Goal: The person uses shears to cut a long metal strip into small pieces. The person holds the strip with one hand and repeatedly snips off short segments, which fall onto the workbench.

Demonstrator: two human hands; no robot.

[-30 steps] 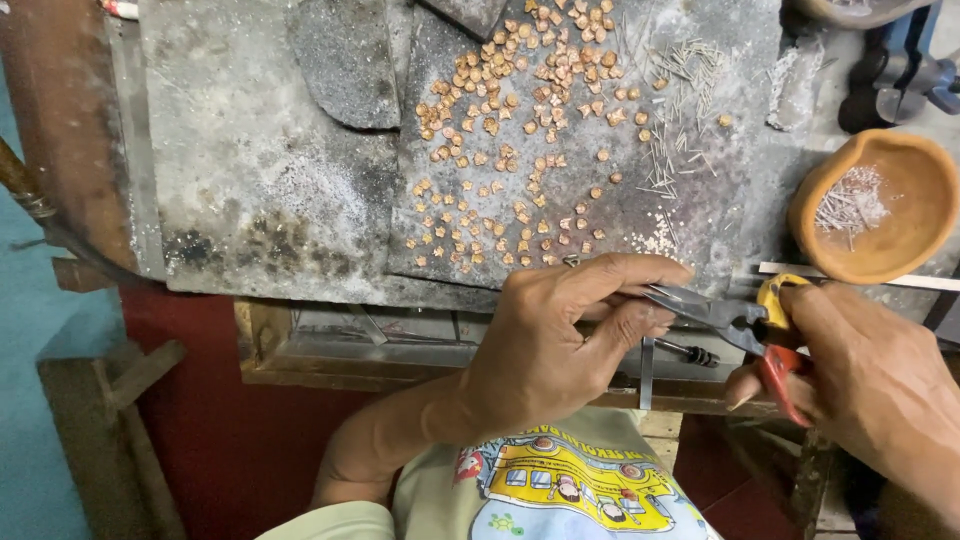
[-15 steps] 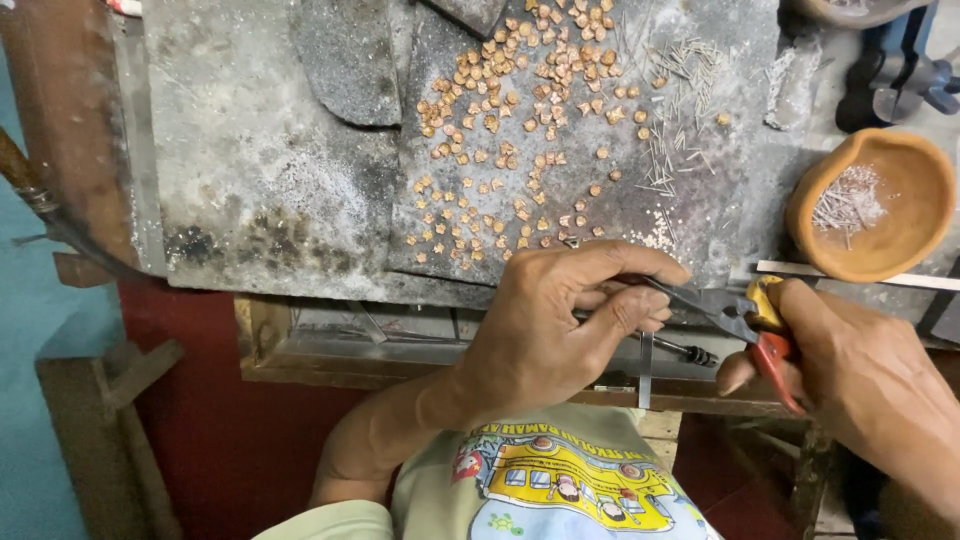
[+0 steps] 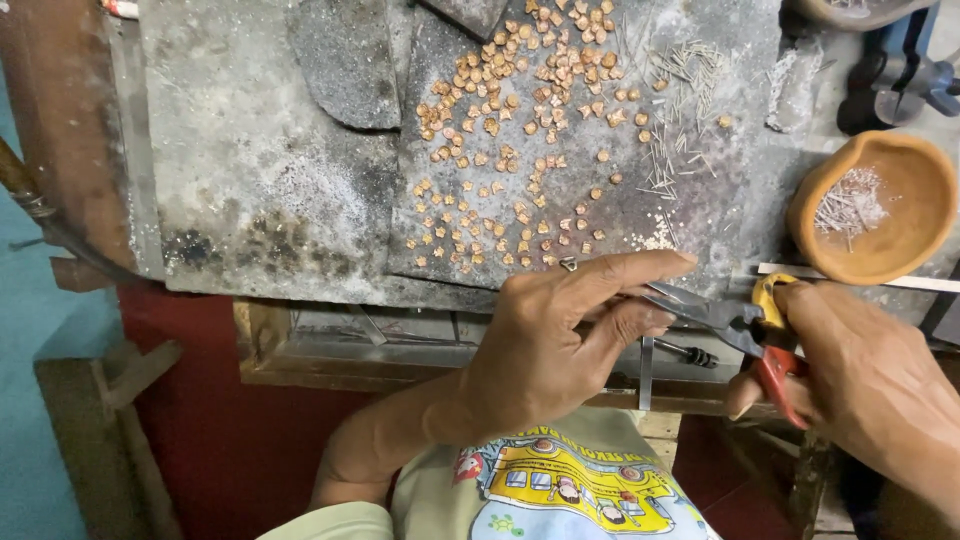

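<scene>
Pliers (image 3: 720, 318) gripped by right hand (image 3: 865, 385), handles squeezed; left hand (image 3: 560, 345) fingers pinch at the tip, steadying something too small to tell, near slab (image 3: 250, 190) edge.

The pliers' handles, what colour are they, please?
Red and yellow, on the pliers in the head view.

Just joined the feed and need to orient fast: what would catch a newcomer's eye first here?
The scatter of small copper-coloured pieces across the grey slab at top centre stands out first. Below it, the left hand meets the nose of red-and-yellow-handled pliers, gripped by the right hand at lower right. An orange clay bowl of thin wire bits sits at the right edge.
</scene>
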